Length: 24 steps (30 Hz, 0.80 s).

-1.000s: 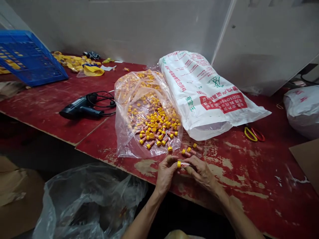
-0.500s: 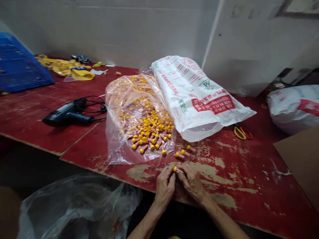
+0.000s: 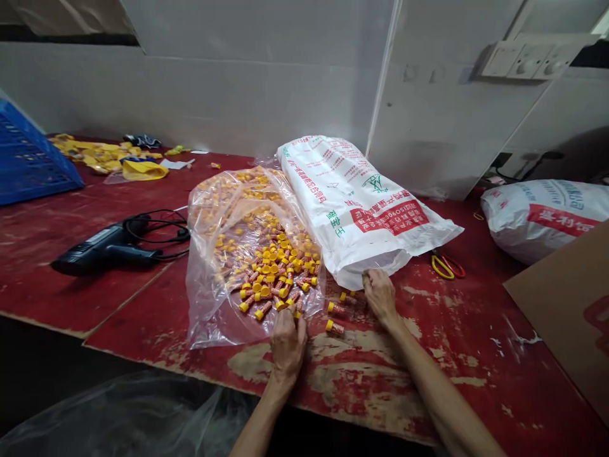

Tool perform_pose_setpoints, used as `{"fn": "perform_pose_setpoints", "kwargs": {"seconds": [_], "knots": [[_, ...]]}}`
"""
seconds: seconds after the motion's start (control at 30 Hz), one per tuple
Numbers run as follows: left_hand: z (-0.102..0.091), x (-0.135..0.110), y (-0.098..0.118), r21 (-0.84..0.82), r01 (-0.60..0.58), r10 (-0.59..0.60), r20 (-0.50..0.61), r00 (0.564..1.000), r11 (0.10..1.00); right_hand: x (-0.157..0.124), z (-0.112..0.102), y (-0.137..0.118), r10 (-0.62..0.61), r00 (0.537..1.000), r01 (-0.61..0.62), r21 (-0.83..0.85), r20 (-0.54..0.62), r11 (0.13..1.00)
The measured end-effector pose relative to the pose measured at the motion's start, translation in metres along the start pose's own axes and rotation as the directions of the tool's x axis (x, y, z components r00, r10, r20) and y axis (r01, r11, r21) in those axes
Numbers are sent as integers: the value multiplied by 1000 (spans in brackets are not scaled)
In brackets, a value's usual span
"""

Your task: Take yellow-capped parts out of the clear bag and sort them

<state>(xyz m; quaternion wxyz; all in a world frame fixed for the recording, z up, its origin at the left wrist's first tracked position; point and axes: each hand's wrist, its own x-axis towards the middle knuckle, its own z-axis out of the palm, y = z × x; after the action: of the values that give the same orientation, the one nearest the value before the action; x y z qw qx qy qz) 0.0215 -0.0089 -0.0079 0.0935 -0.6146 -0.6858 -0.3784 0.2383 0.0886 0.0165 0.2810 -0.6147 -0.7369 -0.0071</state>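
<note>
My left hand reaches to the front edge of a clear plastic bag, its fingertips bent together at a yellow-capped tube. Many similar small tubes with reddish speckled bodies lie in the bag's mouth and inside it. My right hand is at the open mouth of a white printed sack, fingers curled in; what they hold, if anything, is hidden. Between my hands, a few loose capped tubes lie on the red worn table.
A black heat gun with its cord lies left. Behind it are yellow scraps and a blue crate. Scissors lie right of the sack. Further right stand another sack and a cardboard box.
My hands, together on one capped tube before, have parted: the left went to the bag's pile, the right to the sack's mouth. A tube now lies on the table between them. The view has shifted.
</note>
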Motion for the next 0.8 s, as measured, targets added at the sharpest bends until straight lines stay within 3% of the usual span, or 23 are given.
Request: {"fn": "perform_pose_setpoints", "kwargs": {"seconds": [0.07,0.17,0.3,0.4,0.5,0.67,0.73,0.8], "knots": [[-6,-13,3,-182,83,-96,-63,993,980,35,7,9,-9,999,10,-12,48,1000],[-14,-33,14,-401,204,-217,12,976,893,72,23,10,-64,990,64,3,123,998],[-21,-44,25,-533,240,-234,80,969,811,93,37,10,-137,976,132,40,168,990],[-23,-43,26,-587,296,-281,119,952,753,96,38,14,-105,976,96,56,190,994],[-21,-43,22,-653,368,-335,182,925,662,85,28,19,9,985,-21,71,174,997],[-19,-47,22,-804,500,-472,321,821,322,25,2,18,75,995,-89,240,67,967],[-19,-47,26,-796,513,-447,350,823,322,-5,-3,16,41,999,-48,382,27,923],[-17,-46,30,-763,496,-402,336,852,414,-25,-2,13,-21,1000,28,471,-21,882]]}}
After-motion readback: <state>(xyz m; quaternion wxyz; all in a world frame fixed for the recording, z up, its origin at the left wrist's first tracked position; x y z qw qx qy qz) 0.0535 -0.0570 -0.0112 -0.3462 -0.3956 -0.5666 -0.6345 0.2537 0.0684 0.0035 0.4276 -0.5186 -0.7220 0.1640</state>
